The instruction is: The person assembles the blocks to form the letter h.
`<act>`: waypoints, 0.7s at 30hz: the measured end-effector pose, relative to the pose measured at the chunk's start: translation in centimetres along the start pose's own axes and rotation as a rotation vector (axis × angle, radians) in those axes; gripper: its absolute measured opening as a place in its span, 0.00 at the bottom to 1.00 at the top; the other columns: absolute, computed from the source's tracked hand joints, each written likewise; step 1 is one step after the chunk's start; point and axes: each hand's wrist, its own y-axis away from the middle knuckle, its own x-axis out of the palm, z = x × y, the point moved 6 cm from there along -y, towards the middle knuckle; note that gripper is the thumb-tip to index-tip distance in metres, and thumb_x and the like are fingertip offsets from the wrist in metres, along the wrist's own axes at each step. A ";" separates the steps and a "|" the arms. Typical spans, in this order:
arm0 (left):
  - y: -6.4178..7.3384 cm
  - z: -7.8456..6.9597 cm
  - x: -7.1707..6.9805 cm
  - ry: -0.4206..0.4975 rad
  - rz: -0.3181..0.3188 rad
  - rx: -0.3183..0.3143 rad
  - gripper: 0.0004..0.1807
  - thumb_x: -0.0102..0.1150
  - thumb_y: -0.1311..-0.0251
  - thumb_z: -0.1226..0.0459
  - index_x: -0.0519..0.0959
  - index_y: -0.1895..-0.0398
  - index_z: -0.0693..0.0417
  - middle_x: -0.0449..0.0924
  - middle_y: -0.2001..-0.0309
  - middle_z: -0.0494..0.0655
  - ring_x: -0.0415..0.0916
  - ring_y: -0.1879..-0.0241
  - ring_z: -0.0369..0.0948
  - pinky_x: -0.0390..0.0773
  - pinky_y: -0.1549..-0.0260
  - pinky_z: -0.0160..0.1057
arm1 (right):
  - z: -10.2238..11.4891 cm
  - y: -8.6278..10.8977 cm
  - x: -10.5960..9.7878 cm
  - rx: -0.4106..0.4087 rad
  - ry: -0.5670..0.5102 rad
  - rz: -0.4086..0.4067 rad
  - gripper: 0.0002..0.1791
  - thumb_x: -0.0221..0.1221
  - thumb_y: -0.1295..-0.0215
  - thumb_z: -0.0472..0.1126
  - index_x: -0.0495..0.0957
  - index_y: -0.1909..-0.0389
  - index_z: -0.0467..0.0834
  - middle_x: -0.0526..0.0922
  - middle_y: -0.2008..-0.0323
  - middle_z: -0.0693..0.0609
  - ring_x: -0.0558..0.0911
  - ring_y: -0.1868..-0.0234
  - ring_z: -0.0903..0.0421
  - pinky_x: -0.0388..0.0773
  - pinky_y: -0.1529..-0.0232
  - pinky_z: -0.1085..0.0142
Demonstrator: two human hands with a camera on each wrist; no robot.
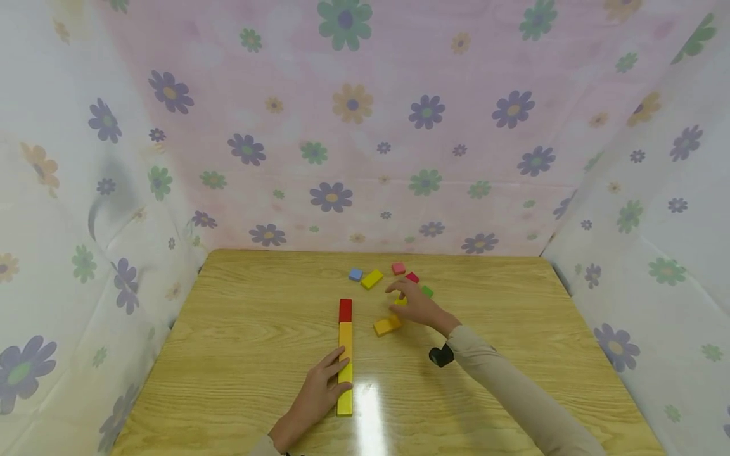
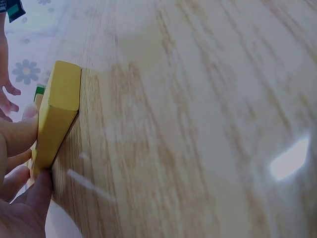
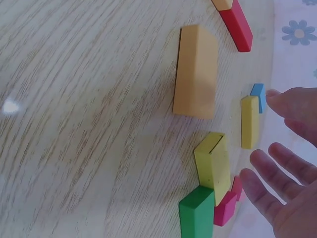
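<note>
A straight row (image 1: 345,335) of blocks stood on the tabletop (image 1: 245,329), running away from the person, with a red block (image 1: 345,310) at its far end, orange (image 1: 345,337) next and yellow (image 1: 345,404) at the near end. The left hand (image 1: 316,389) lay at the row's left side, thumb and fingers touching it, its grip spread rather than clamped. To the right of the row, the right hand (image 1: 421,308) hovered over the loose blocks, its grip apart, thumb and fingers holding nothing. Below it was a second yellow block (image 3: 214,166), partly hidden in the head view, with a green block (image 3: 196,215) just beside it. A loose orange block (image 1: 385,327) lay between that hand and the row. Farther off were a crimson block (image 1: 413,277), a pink block (image 1: 398,268), a third yellow block (image 1: 372,279) and, near that one, a blue block (image 1: 356,274). A beige sleeve (image 1: 513,392) covered the right arm. Flowered cloth (image 1: 376,164) hung behind the tabletop and along both sides.
</note>
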 end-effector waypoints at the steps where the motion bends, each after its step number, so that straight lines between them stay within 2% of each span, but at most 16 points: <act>1: 0.0 0.1 0.0 -0.005 0.000 -0.003 0.28 0.62 0.41 0.63 0.70 0.40 0.69 0.60 0.32 0.56 0.58 0.34 0.55 0.68 0.42 0.50 | -0.2 0.1 -0.1 -0.001 0.003 -0.003 0.18 0.61 0.39 0.33 0.74 0.48 0.33 0.73 0.50 0.39 0.74 0.58 0.40 0.75 0.61 0.57; 5: 0.0 0.1 0.1 -0.002 -0.002 -0.008 0.28 0.63 0.42 0.63 0.70 0.40 0.69 0.60 0.32 0.56 0.58 0.34 0.55 0.68 0.43 0.50 | -0.8 0.4 -0.6 0.008 0.031 -0.019 0.19 0.62 0.40 0.34 0.74 0.48 0.33 0.74 0.51 0.37 0.75 0.59 0.40 0.77 0.60 0.54; 12: -0.1 0.2 0.1 -0.015 -0.009 0.006 0.29 0.62 0.41 0.62 0.70 0.40 0.68 0.60 0.32 0.56 0.58 0.34 0.55 0.68 0.42 0.50 | -1.6 1.3 -1.5 0.027 0.035 -0.078 0.20 0.63 0.42 0.32 0.75 0.49 0.31 0.72 0.47 0.36 0.76 0.59 0.39 0.76 0.56 0.48; 21: 0.0 0.3 0.2 0.008 -0.008 0.003 0.29 0.62 0.41 0.61 0.70 0.40 0.69 0.60 0.32 0.56 0.58 0.34 0.56 0.68 0.43 0.49 | -3.4 2.0 -2.1 0.072 0.076 -0.129 0.22 0.66 0.44 0.34 0.76 0.48 0.33 0.73 0.48 0.37 0.76 0.58 0.41 0.76 0.58 0.51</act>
